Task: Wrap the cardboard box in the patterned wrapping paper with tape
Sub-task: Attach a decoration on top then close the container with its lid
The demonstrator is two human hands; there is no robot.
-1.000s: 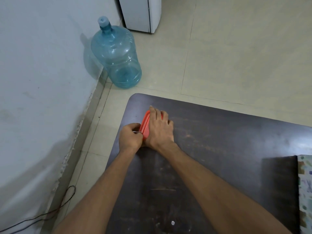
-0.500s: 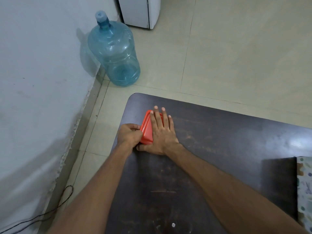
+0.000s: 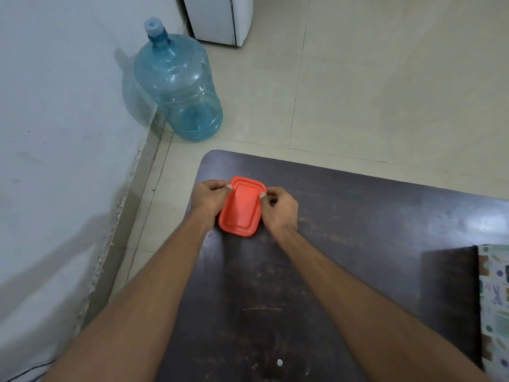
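- Now pinching the red container (image 3: 242, 206) at both long edges, left hand (image 3: 210, 199) opposite right hand (image 3: 279, 210); right palm lifted off its top.
- Likely prying it open; wrapping not begun.
- Well apart, patterned wrapping paper (image 3: 494, 299) at the bench (image 3: 358, 216) edge; cardboard box unseen.

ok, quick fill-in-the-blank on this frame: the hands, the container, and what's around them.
1. The left hand and right hand both grip the orange container near the far ____ corner of the table.
2. The big water jug on the floor is tinted ____.
3. The patterned wrapping paper lies at the table's ____ edge.

Missing words: left; blue; right.
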